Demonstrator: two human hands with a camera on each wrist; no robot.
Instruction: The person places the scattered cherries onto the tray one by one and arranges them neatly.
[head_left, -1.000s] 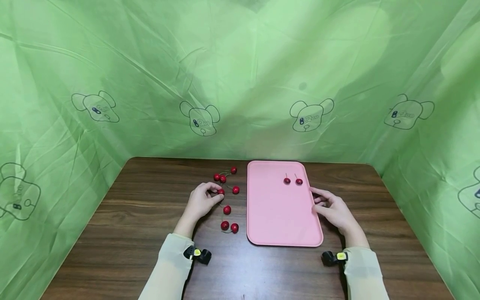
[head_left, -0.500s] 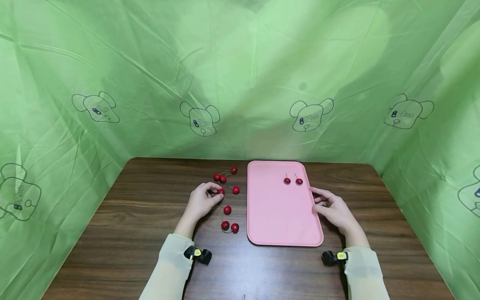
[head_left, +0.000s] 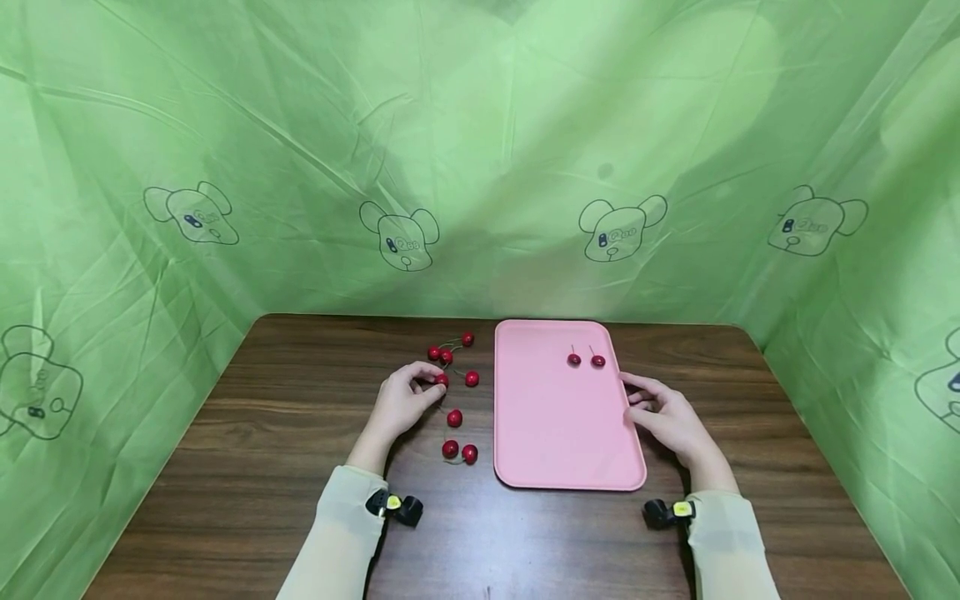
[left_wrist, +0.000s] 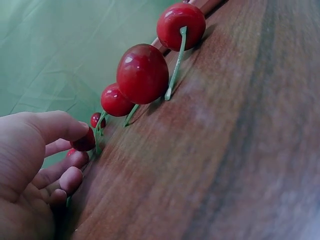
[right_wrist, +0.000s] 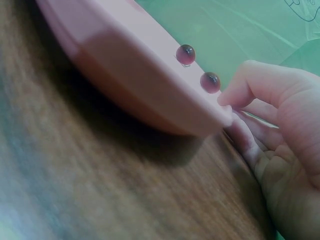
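In the head view my left hand (head_left: 403, 402) pinches a red cherry (head_left: 442, 380) between thumb and fingertips, low over the table. The left wrist view shows that cherry (left_wrist: 83, 140) partly covered by the thumb and fingers. Several loose cherries with green stems lie around it, among them a cherry (head_left: 472, 378) to its right and a cherry (head_left: 454, 418) nearer the front. My right hand (head_left: 667, 419) holds the right rim of a pink tray (head_left: 555, 433), thumb on the edge and fingers against its side. Two darker cherries, one (head_left: 573, 360) left of the other (head_left: 597, 361), sit in the tray.
The wooden table (head_left: 285, 467) ends at a green cloth backdrop (head_left: 480, 167) with printed bear-like heads. Behind the left hand, a small cluster of cherries (head_left: 446, 356) lies near the table's far edge. Black wrist cameras sit on both sleeves.
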